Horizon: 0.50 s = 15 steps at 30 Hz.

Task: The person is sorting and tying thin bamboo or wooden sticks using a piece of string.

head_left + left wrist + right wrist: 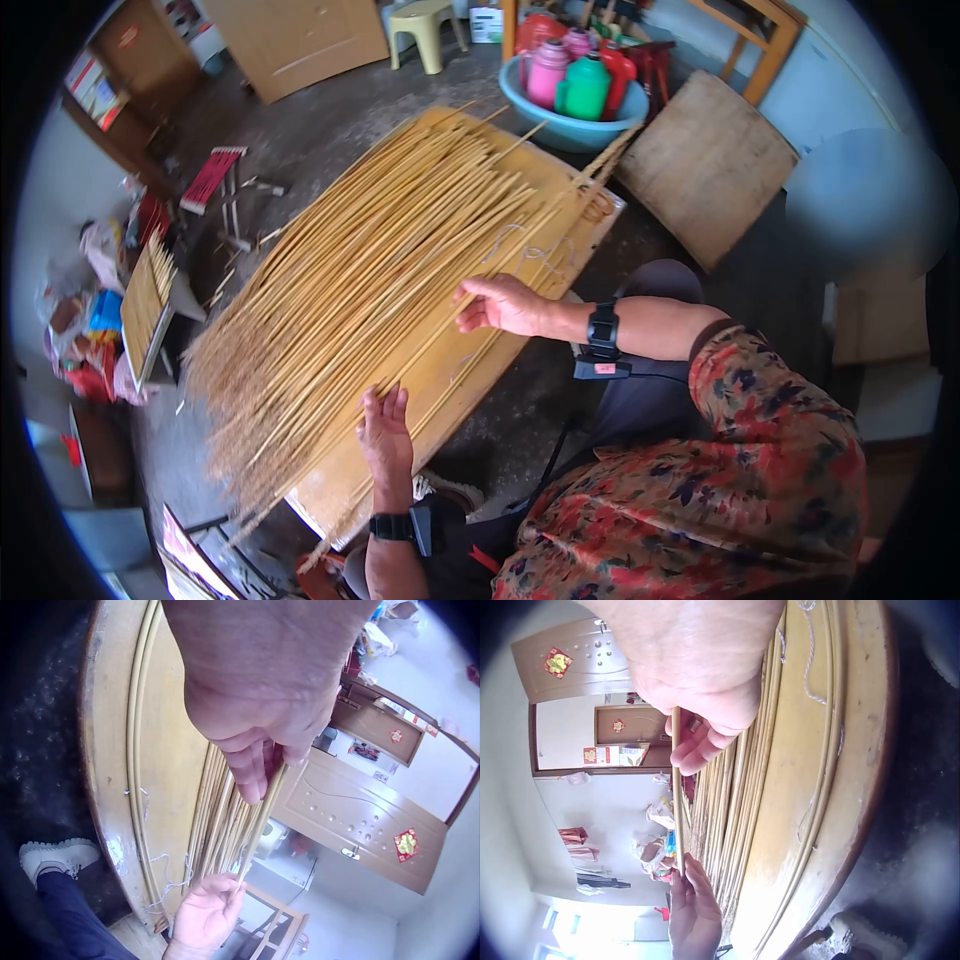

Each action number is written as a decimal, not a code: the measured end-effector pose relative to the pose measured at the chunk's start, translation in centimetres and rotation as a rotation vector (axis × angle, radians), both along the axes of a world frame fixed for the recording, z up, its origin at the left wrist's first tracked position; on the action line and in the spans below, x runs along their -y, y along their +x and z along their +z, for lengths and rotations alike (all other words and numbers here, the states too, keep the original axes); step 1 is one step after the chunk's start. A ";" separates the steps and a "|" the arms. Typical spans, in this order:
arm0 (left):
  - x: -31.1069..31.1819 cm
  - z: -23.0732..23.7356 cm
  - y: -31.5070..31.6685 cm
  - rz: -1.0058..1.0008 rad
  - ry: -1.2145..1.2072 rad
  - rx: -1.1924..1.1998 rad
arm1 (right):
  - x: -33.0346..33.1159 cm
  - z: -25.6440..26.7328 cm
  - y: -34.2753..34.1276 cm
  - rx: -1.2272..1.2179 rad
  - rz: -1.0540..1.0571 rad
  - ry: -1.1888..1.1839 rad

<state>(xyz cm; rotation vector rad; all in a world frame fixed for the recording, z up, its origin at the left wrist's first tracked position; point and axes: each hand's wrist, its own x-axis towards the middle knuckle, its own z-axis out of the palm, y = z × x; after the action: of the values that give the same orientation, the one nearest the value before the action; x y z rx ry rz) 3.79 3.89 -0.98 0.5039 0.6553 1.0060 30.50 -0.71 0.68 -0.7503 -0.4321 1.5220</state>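
Observation:
Many long dry reed stalks (370, 260) with feathery heads lie side by side across a yellow wooden table (318, 492). One single stalk (679, 825) runs between the two hands, above the others. My left hand (386, 438) pinches it between thumb and fingertips, towards the feathery end. The right hand (507, 305) holds the same stalk farther towards the bare end, with its fingers curled; the palm partly hides the grip in the right wrist view. A pair of separate stalks (135, 727) lies along the table's near edge, with white string (545, 252) around there.
A blue basin (570, 132) with pink, green and red flasks stands beyond the table's far right corner. Beside it leans a wooden board (710, 165). A yellow stool (427, 30) is at the back. Bags and clutter (90, 330) line the left wall.

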 end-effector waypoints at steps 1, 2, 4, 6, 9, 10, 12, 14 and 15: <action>0.0 0.3 -0.1 0.000 -0.006 -0.044 | 0.1 0.0 -0.2 -0.001 -0.011 0.002; 0.0 0.6 -0.1 0.010 -0.012 -0.089 | 0.1 0.0 -0.2 -0.002 -0.013 0.002; 0.2 0.8 0.0 -0.007 -0.013 -0.084 | 0.3 -0.1 -0.1 -0.002 -0.025 0.007; 0.2 0.9 0.3 -0.010 -0.017 -0.081 | 0.4 -0.2 0.0 0.018 0.006 0.014; 0.2 1.0 0.2 -0.023 -0.003 -0.094 | 0.4 -0.4 0.0 0.014 0.005 0.012; 0.2 1.0 0.2 -0.019 -0.009 -0.091 | 0.4 -0.4 -0.1 0.009 0.011 0.006; 0.2 0.9 0.1 -0.015 -0.016 -0.086 | 0.4 -0.4 -0.1 0.008 0.013 0.008; 0.2 0.8 0.0 -0.014 -0.004 -0.090 | 0.4 -0.4 -0.2 0.009 0.017 0.006; 0.2 0.7 -0.1 -0.012 -0.006 -0.090 | 0.4 -0.4 -0.2 0.002 0.028 0.007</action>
<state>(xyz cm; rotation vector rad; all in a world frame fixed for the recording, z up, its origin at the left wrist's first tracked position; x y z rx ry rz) 3.69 3.72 -0.25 0.5495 0.7343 0.9745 30.30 -1.10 0.24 -0.7436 -0.4509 1.5449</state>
